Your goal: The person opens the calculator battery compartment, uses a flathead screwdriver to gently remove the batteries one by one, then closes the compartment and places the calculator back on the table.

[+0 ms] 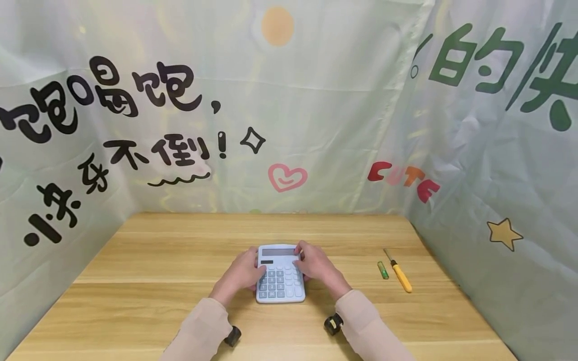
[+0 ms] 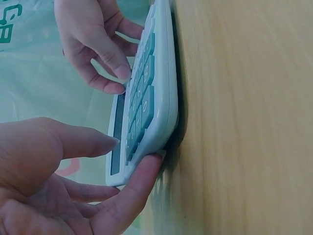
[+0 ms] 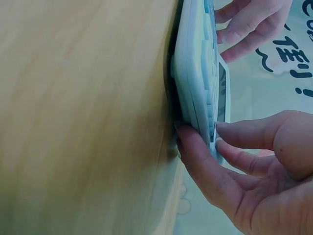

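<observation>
A pale blue calculator (image 1: 280, 296) lies face up at the middle of the wooden table, its screen (image 1: 277, 252) at the far end. My left hand (image 1: 246, 269) grips its left edge, thumb on the face near the keys. On the opposite edge my right hand (image 1: 315, 262) holds it, with the thumb by the upper keys and a finger near the screen's corner. In the left wrist view, a fingertip of the left hand (image 2: 139, 193) tucks under the calculator's side. A dark shadow runs beneath the body; whether it fully touches the table I cannot tell.
To the right on the table (image 1: 180, 250) lie a small green battery (image 1: 383, 270) and a screwdriver (image 1: 401, 275) with a yellow handle. Printed cloth walls (image 1: 325, 125) stand at the back and both sides.
</observation>
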Tool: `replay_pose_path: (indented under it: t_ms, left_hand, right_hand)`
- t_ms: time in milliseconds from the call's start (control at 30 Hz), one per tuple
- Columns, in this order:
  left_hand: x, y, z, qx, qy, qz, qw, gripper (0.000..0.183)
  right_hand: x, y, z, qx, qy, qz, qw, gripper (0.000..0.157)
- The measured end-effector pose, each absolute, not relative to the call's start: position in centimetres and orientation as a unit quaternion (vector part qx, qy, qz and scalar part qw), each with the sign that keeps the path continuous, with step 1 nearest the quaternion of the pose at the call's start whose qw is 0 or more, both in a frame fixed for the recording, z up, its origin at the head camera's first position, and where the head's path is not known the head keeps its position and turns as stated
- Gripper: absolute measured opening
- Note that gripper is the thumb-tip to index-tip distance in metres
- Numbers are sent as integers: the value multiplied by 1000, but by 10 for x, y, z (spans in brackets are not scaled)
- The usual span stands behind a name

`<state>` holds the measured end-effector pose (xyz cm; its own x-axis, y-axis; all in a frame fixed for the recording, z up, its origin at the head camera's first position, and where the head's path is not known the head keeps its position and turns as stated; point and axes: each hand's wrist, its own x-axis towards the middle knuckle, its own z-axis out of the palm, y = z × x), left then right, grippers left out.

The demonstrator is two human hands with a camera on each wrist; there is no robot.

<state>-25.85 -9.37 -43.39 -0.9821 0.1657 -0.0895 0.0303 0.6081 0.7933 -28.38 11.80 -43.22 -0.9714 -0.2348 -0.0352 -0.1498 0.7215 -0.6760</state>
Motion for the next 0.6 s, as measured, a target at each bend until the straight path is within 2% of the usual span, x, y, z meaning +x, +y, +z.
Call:
replay_pose_path:
  t_ms: [600]
  left_hand:
    - [-259,-97,-430,55,895,435,78,66]
  right_hand:
    - [-284,119,-426,-106,926,-355,78,24]
